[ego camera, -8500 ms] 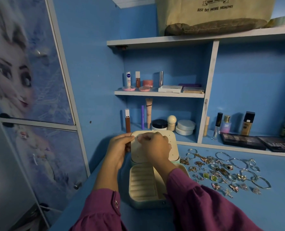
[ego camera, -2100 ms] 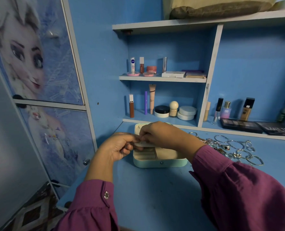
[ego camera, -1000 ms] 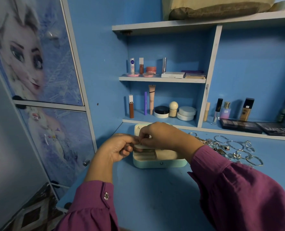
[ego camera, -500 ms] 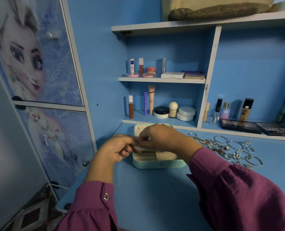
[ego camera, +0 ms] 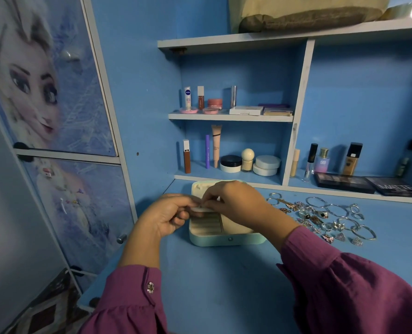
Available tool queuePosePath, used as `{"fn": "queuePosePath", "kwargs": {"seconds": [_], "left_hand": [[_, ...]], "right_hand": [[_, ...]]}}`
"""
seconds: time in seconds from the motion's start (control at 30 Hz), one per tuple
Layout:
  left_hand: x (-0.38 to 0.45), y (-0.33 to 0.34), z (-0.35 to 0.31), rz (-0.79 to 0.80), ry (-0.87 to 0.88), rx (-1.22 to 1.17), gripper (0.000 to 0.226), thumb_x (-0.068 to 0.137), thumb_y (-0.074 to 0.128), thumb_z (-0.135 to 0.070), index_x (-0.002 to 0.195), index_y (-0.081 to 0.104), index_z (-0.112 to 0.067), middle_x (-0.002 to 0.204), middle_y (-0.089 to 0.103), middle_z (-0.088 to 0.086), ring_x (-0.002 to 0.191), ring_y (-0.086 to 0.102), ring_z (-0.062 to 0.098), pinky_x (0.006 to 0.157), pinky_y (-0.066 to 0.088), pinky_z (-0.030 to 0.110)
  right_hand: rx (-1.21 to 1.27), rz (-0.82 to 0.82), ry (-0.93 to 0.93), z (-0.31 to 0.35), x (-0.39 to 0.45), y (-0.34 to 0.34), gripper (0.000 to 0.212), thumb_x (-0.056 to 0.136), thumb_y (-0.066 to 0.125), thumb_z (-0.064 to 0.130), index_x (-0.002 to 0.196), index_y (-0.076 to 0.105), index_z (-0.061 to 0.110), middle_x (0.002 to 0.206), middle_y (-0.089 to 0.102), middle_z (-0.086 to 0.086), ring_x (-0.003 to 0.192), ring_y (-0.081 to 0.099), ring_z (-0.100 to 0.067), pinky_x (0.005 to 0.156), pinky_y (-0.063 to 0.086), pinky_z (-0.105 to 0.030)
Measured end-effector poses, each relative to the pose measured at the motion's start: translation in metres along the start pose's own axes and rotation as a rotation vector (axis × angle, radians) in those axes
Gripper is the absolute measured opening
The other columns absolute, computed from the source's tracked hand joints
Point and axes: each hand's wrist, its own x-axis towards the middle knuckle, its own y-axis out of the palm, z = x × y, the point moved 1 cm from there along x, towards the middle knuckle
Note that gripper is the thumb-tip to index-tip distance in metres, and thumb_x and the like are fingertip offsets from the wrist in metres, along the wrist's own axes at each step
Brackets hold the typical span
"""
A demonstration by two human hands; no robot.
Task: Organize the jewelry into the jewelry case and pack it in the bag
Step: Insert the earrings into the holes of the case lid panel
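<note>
Jewelry case (ego camera: pixel 224 233): mint-green shell, cream lining with ring rolls, lid open, on the table (ego camera: pixel 224 285) just left of the loose jewelry (ego camera: pixel 320 216). Left hand (ego camera: pixel 168 216) and right hand (ego camera: pixel 236 203) meet above it, fingers pinching a small flat cream insert, probably to fit or free it. Bag (ego camera: pixel 306 10) lies on the top shelf.

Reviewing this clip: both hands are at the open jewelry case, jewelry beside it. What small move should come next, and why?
Probably finish seating the small pale piece that both the left hand and right hand pinch over the open jewelry case, then let go. What the piece is cannot be told. The pile of jewelry lies unpacked on the desk to the case's right, so the right hand should reach there afterwards.
</note>
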Motion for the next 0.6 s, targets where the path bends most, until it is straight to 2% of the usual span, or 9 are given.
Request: {"fn": "queuePosePath", "kwargs": {"seconds": [0.07, 0.13, 0.23, 0.37, 0.43, 0.5, 0.6], "left_hand": [[-0.001, 0.0, -0.001, 0.005, 0.024, -0.016, 0.01, 0.086, 0.056, 0.003, 0.089, 0.064, 0.0, 0.062, 0.066, 0.017, 0.033, 0.036, 0.003, 0.03, 0.023, 0.011], [-0.001, 0.0, -0.002, 0.009, 0.067, -0.036, 0.009, 0.087, 0.056, 0.002, 0.089, 0.064, -0.001, 0.064, 0.068, 0.016, 0.035, 0.037, 0.004, 0.031, 0.024, 0.012], [0.0, 0.001, -0.003, 0.004, 0.126, -0.086, 0.01, 0.09, 0.058, -0.007, 0.093, 0.066, -0.002, 0.068, 0.069, 0.014, 0.039, 0.04, 0.005, 0.033, 0.026, 0.012], [0.002, 0.003, -0.005, 0.026, 0.153, -0.235, 0.016, 0.095, 0.053, -0.015, 0.098, 0.063, -0.003, 0.076, 0.071, 0.015, 0.044, 0.044, 0.006, 0.037, 0.033, 0.013], [0.003, 0.004, -0.007, 0.035, 0.179, -0.307, 0.013, 0.095, 0.054, -0.018, 0.094, 0.061, -0.006, 0.081, 0.071, 0.017, 0.047, 0.047, 0.008, 0.039, 0.036, 0.014], [0.005, 0.007, -0.008, 0.019, 0.229, -0.309, 0.012, 0.093, 0.057, -0.017, 0.095, 0.062, -0.007, 0.083, 0.071, 0.017, 0.051, 0.049, 0.009, 0.041, 0.037, 0.014], [0.012, 0.011, -0.006, -0.053, 0.322, -0.222, 0.008, 0.09, 0.061, -0.012, 0.097, 0.063, -0.009, 0.073, 0.068, 0.01, 0.05, 0.044, 0.008, 0.041, 0.034, 0.015]], "right_hand": [[0.037, -0.063, 0.046, -0.009, -0.004, -0.005, 0.015, 0.092, 0.057, 0.028, 0.098, 0.07, 0.026, 0.096, 0.068, 0.009, 0.081, 0.056, -0.009, 0.071, 0.048, -0.032], [0.124, -0.146, 0.112, -0.02, -0.009, -0.015, 0.012, 0.091, 0.06, 0.026, 0.096, 0.07, 0.025, 0.092, 0.068, 0.011, 0.079, 0.059, -0.007, 0.072, 0.051, -0.031], [0.254, -0.3, 0.211, -0.037, -0.021, -0.032, 0.01, 0.091, 0.061, 0.022, 0.094, 0.071, 0.019, 0.089, 0.069, 0.01, 0.076, 0.058, -0.005, 0.071, 0.05, -0.027], [0.44, -0.414, 0.387, -0.062, -0.041, -0.045, 0.007, 0.092, 0.062, 0.027, 0.092, 0.068, 0.022, 0.085, 0.067, 0.006, 0.076, 0.059, -0.009, 0.063, 0.047, -0.023], [0.491, -0.391, 0.468, -0.073, -0.049, -0.043, 0.01, 0.091, 0.062, 0.028, 0.089, 0.067, 0.021, 0.082, 0.068, -0.005, 0.068, 0.056, -0.014, 0.058, 0.046, -0.027], [0.47, -0.286, 0.531, -0.081, -0.056, -0.038, 0.011, 0.09, 0.063, 0.029, 0.087, 0.068, 0.02, 0.083, 0.069, -0.012, 0.064, 0.054, -0.016, 0.055, 0.046, -0.031], [0.396, -0.065, 0.565, -0.084, -0.062, -0.025, 0.009, 0.086, 0.068, 0.026, 0.079, 0.072, 0.022, 0.08, 0.071, -0.004, 0.065, 0.058, -0.017, 0.061, 0.051, -0.033]]}}
